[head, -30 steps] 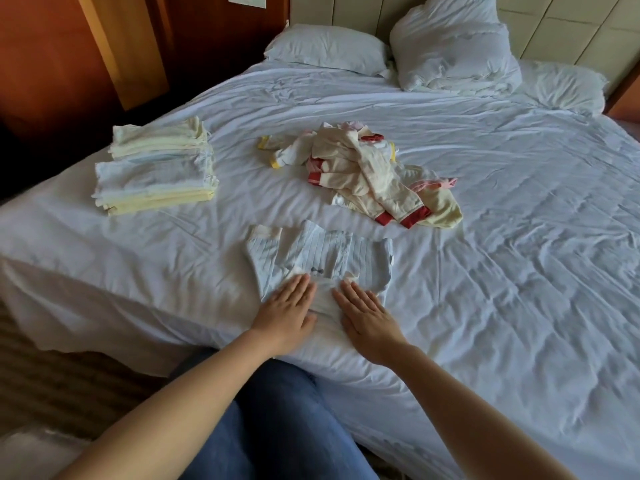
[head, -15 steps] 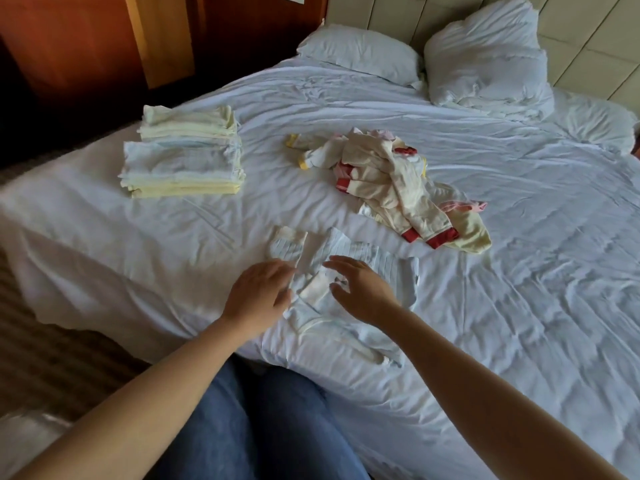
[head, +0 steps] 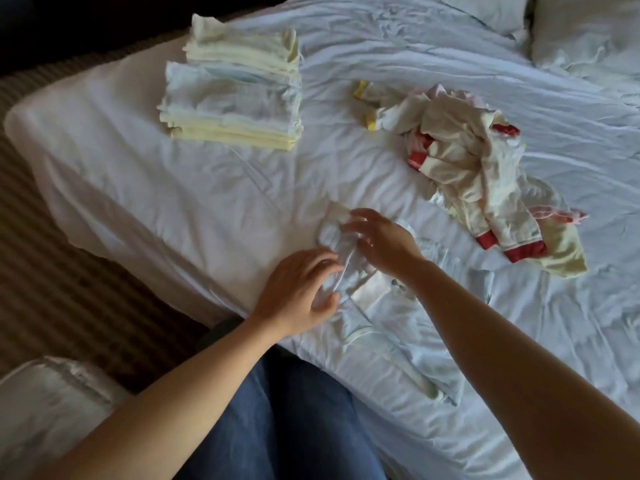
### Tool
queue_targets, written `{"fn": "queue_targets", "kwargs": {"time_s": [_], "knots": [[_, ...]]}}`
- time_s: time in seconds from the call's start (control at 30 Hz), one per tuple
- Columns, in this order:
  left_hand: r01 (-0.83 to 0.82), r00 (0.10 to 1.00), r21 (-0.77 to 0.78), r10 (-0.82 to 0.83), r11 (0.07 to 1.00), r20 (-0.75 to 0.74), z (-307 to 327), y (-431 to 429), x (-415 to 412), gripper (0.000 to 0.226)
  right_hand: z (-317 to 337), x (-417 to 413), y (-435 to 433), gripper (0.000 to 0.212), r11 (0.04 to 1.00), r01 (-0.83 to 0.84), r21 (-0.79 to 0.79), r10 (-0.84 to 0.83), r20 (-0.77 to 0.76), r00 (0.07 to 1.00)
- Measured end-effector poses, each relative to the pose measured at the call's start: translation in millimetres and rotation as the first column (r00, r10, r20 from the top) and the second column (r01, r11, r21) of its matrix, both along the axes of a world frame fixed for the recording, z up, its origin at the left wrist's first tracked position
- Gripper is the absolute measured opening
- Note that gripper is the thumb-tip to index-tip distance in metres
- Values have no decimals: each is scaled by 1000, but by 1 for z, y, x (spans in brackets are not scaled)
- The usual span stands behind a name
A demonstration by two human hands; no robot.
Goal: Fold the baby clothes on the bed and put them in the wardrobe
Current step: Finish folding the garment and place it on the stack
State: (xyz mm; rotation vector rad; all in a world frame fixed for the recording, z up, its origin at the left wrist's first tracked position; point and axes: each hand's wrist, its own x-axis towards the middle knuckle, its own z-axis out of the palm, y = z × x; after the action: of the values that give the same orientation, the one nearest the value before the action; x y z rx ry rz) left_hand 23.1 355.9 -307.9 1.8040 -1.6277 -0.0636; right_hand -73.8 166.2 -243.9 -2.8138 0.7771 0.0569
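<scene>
Garment (head: 381,306), one: left hand (head: 298,292) grips, right hand (head: 384,244) touches; one stack (head: 235,98), one heap (head: 478,174).

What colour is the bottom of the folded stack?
Pale yellow, on the folded stack, head view.

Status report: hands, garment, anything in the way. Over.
Left hand pinches striped garment. Right hand over its sleeve, grip blurred. Unfolded pile and folded stack lie apart, not in the way.
</scene>
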Motion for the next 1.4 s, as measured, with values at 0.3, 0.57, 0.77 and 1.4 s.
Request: {"fn": "queue_targets", "kwargs": {"time_s": [0.3, 0.57, 0.77, 1.4], "knots": [[-17, 1000, -11, 17, 1000, 1, -1, 2, 1, 54, 2, 11, 6, 29, 999, 45, 25, -49, 199, 979], [-60, 998, 74, 61, 995, -15, 13, 6, -4, 90, 56, -30, 27, 30, 996, 90, -26, -78, 304, 949], [-121, 987, 231, 142, 965, -76, 40, 3, -24, 88, 81, -72, 38, 25, 987, 160, -19, -138, 418, 898], [59, 875, 565, -315, 823, 367, 44, -14, -73, 69, 4, -225, 100, 14, 926, 304, -226, -238, 278, 931]]}}
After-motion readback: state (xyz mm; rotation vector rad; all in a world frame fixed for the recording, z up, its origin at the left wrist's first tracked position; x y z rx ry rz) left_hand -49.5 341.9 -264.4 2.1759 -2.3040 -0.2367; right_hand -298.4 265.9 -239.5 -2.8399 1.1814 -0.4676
